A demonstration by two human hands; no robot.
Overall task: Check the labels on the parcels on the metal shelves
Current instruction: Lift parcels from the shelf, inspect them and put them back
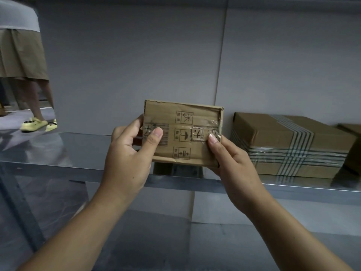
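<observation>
The small parcel [181, 116] is matt brown cardboard, creased at its edges, crossed by a crinkled band of glossy clear tape [201, 126]. The shelf [58, 149] at 9 o'clock is smooth, mirror-bright metal. At 3 o'clock the larger parcel [259, 132] is smooth matt cardboard bound in shiny striped tape [295, 153]. The back panels [136, 55] at 12 o'clock look matt grey.

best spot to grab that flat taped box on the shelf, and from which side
Probably its near front edge, coming in from the front: the taped box lies flat and low on the metal shelf, another box crowds its right side, and the wall stands behind it.
</observation>
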